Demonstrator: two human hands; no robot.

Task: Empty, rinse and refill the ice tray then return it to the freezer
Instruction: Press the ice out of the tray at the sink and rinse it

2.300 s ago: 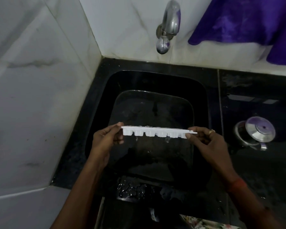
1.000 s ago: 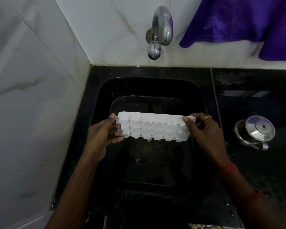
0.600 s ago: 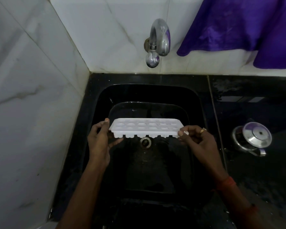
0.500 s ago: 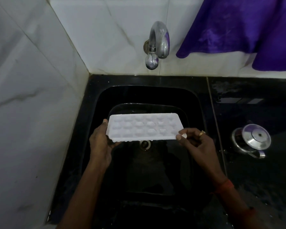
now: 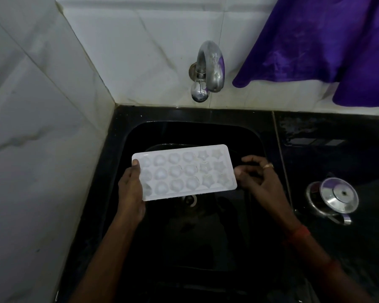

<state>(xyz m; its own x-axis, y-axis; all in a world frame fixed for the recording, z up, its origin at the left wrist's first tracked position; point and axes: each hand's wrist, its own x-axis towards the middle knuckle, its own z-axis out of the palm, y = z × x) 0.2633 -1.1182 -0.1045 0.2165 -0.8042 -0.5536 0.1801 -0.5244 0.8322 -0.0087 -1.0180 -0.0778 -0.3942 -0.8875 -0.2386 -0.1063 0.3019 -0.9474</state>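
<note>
White plastic, cups facing up: the ice tray [image 5: 184, 172] hangs roughly level over the middle of the sink [image 5: 257, 138], above its drain [image 5: 189, 200]. My left hand [image 5: 129, 193] grips the tray's left end, thumb on the top rim and the rest of the hand beneath. My right hand [image 5: 260, 182] sits just beside the other end, fingers [image 5: 249, 159] loose and holding nothing; I cannot tell whether the thumb tip brushes the edge.

The cups look empty, so I judge the rinse is the step in hand. To do it well I should pinch the right end too, keep the tray flat, carry it to the back of the sink under the tap [image 5: 208, 71], and open the water gently so it floods the round and star cups without splashing.

The sink is glossy black, set in a black counter [image 5: 337, 154]. A lidded steel pot [image 5: 333, 199] stands right of the sink, a purple cloth [image 5: 315, 44] hangs above that side, and pale marble tiles [image 5: 42, 127] rise to its left and behind.
</note>
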